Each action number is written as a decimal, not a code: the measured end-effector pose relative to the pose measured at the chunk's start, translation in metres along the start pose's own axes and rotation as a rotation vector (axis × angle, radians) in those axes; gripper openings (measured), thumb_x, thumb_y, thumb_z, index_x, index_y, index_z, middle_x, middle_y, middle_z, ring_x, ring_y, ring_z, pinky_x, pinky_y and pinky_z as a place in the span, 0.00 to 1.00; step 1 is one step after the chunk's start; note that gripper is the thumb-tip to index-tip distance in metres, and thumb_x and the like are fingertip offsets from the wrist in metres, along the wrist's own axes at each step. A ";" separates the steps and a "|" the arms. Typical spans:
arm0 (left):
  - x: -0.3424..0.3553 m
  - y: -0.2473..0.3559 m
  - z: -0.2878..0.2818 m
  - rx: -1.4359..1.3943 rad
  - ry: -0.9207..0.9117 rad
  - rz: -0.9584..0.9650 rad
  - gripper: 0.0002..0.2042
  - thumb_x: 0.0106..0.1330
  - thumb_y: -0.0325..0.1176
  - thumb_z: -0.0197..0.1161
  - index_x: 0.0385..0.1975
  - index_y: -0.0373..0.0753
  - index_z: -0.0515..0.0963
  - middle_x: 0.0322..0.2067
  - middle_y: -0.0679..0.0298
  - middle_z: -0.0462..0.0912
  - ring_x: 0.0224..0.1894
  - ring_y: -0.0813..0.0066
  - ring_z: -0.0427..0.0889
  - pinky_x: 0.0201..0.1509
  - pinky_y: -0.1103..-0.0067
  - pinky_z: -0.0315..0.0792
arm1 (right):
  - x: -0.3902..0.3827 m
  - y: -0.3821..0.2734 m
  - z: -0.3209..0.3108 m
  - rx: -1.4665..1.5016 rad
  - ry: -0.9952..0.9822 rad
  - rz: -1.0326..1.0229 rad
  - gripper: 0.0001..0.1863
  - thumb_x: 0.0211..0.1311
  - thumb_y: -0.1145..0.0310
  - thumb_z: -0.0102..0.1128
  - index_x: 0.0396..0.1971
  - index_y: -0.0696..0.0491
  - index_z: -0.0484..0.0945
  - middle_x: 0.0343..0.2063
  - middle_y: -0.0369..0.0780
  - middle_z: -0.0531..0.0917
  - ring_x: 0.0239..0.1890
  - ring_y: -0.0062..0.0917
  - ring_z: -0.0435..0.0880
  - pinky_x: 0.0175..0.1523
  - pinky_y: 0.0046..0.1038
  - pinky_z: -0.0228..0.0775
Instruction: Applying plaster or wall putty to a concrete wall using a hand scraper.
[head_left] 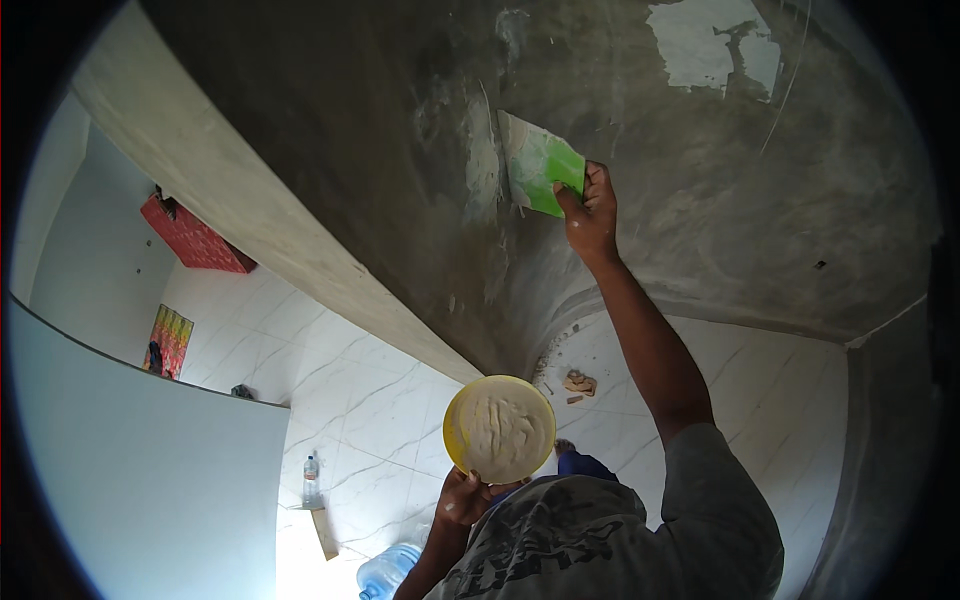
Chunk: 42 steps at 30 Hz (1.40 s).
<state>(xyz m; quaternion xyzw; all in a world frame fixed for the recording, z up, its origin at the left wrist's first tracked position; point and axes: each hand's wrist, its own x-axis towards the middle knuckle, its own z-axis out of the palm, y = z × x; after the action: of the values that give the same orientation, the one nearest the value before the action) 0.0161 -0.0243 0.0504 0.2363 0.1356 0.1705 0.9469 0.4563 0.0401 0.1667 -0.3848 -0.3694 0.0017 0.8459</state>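
Observation:
My right hand (590, 210) grips a flat green scraper (550, 175) smeared with pale compound, pressed to or just by the grey plastered wall (420, 200) beside a rough whitish patch (480, 150). Low at the centre, my left hand (465, 497) holds a round yellow bowl (450, 430) from below by its rim, in front of my body. A thick beige paste (505, 430) with ridges fills much of the bowl.
A pale wall edge (200, 170) slants down leftward of me. Beyond it are red padded items (195, 230), a patterned panel (170, 340), a bottle (311, 480) and a blue jug (385, 572) on marble-look tiles (350, 380). Debris (580, 383) lies at the wall's foot.

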 end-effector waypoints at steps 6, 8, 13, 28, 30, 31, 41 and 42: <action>-0.003 -0.004 -0.001 0.032 0.063 0.018 0.31 0.68 0.35 0.64 0.66 0.30 0.59 0.62 0.44 0.70 0.61 0.44 0.74 0.64 0.45 0.70 | -0.013 -0.010 0.015 -0.186 -0.038 0.001 0.12 0.65 0.76 0.62 0.48 0.62 0.78 0.36 0.35 0.85 0.39 0.12 0.79 0.46 0.18 0.70; -0.002 -0.004 0.001 0.022 0.057 0.017 0.31 0.68 0.35 0.63 0.67 0.31 0.58 0.63 0.45 0.69 0.62 0.43 0.73 0.64 0.45 0.70 | -0.017 -0.013 0.018 -0.167 -0.005 -0.033 0.10 0.66 0.76 0.62 0.46 0.62 0.80 0.33 0.34 0.85 0.36 0.11 0.77 0.43 0.16 0.69; -0.001 -0.002 0.003 0.041 0.054 0.011 0.32 0.68 0.36 0.63 0.67 0.32 0.58 0.64 0.46 0.68 0.63 0.44 0.73 0.64 0.45 0.69 | -0.033 -0.011 0.022 -0.168 0.026 -0.046 0.10 0.66 0.76 0.63 0.45 0.62 0.81 0.32 0.32 0.84 0.34 0.09 0.76 0.41 0.15 0.67; -0.005 0.001 -0.005 0.060 0.056 0.004 0.34 0.66 0.37 0.66 0.67 0.30 0.57 0.63 0.44 0.68 0.62 0.43 0.73 0.65 0.46 0.69 | -0.058 -0.012 0.029 -0.147 0.074 -0.034 0.12 0.66 0.76 0.63 0.48 0.63 0.81 0.38 0.36 0.86 0.39 0.13 0.80 0.48 0.17 0.70; -0.004 0.001 -0.001 0.064 0.058 0.004 0.35 0.66 0.37 0.66 0.67 0.30 0.57 0.63 0.44 0.68 0.62 0.43 0.73 0.65 0.46 0.70 | -0.059 -0.011 0.029 -0.143 0.092 -0.044 0.12 0.66 0.77 0.63 0.47 0.63 0.81 0.37 0.35 0.87 0.38 0.12 0.80 0.46 0.17 0.70; -0.003 0.001 0.001 0.047 0.058 0.019 0.33 0.67 0.35 0.65 0.66 0.29 0.58 0.61 0.44 0.70 0.60 0.45 0.75 0.63 0.49 0.72 | -0.060 -0.010 0.029 -0.144 0.096 -0.045 0.12 0.66 0.77 0.63 0.47 0.63 0.81 0.37 0.35 0.87 0.38 0.12 0.80 0.46 0.17 0.70; -0.003 0.003 0.005 0.030 0.061 0.030 0.29 0.68 0.32 0.62 0.65 0.28 0.60 0.59 0.42 0.72 0.58 0.45 0.77 0.61 0.51 0.75 | -0.069 -0.008 0.029 -0.149 0.116 -0.050 0.11 0.65 0.77 0.64 0.46 0.62 0.82 0.36 0.35 0.87 0.37 0.11 0.79 0.45 0.15 0.69; -0.002 0.004 0.006 0.032 0.060 0.029 0.29 0.68 0.32 0.62 0.65 0.28 0.60 0.59 0.42 0.72 0.58 0.45 0.77 0.61 0.51 0.75 | -0.070 -0.009 0.029 -0.149 0.119 -0.052 0.11 0.65 0.77 0.64 0.46 0.62 0.82 0.36 0.35 0.87 0.37 0.11 0.79 0.45 0.15 0.69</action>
<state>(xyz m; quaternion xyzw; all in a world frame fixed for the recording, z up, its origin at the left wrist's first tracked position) 0.0151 -0.0245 0.0576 0.2481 0.1631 0.1888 0.9361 0.3846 0.0323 0.1408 -0.4365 -0.3276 -0.0704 0.8350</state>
